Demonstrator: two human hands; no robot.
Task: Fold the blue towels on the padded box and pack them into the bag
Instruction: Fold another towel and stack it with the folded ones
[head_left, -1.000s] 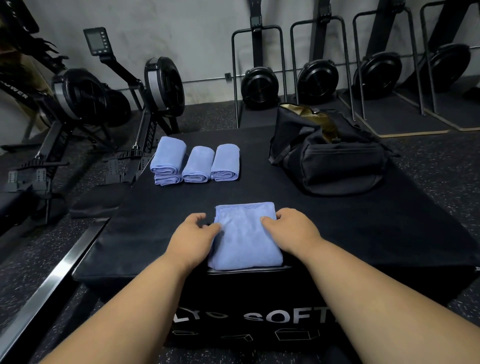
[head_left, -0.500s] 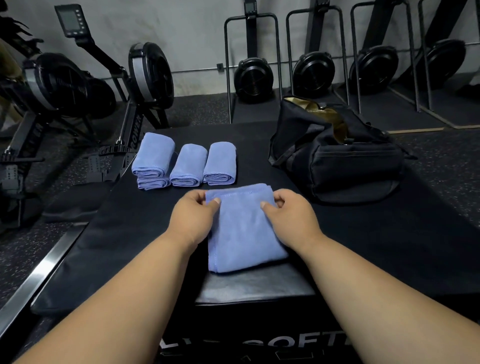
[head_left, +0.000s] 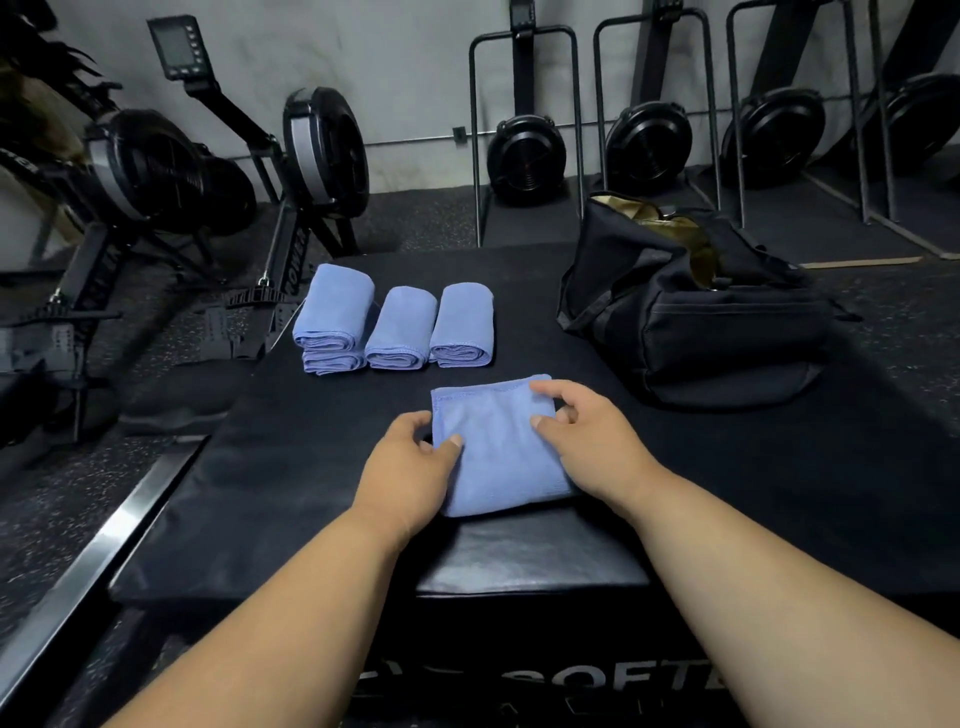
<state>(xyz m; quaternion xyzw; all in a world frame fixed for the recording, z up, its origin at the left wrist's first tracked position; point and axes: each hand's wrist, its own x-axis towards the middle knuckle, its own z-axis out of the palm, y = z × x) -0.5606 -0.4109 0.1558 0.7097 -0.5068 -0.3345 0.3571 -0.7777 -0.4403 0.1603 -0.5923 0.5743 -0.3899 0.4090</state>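
Far left of the padded box, two rowers stand on the speckled floor, one with a small monitor raised on an arm. A metal rail runs along the floor beside the box's left edge.

On the box, at its far left part, lie the folded towels: three side by side, with a fourth under the leftmost one. They touch or nearly touch each other, their folded ends facing the person.

Nearer the person, toward the box's middle, the left hand grips the left edge of the flat towel, thumb on top of the cloth and fingers curled at its side. The towel is folded to a rough square and lies flat on the box, just short of the folded row and apart from it. The right hand holds the towel's right side, thumb pressed on the top face and fingers curled over the far right corner. Both forearms are bare.

On the box's far right part sits the black bag, its top unzipped and a tan lining showing inside. It stands well apart from the flat towel. Behind the box, along the grey wall, more rowers are stored upright in a row. White lettering shows on the box's front face.
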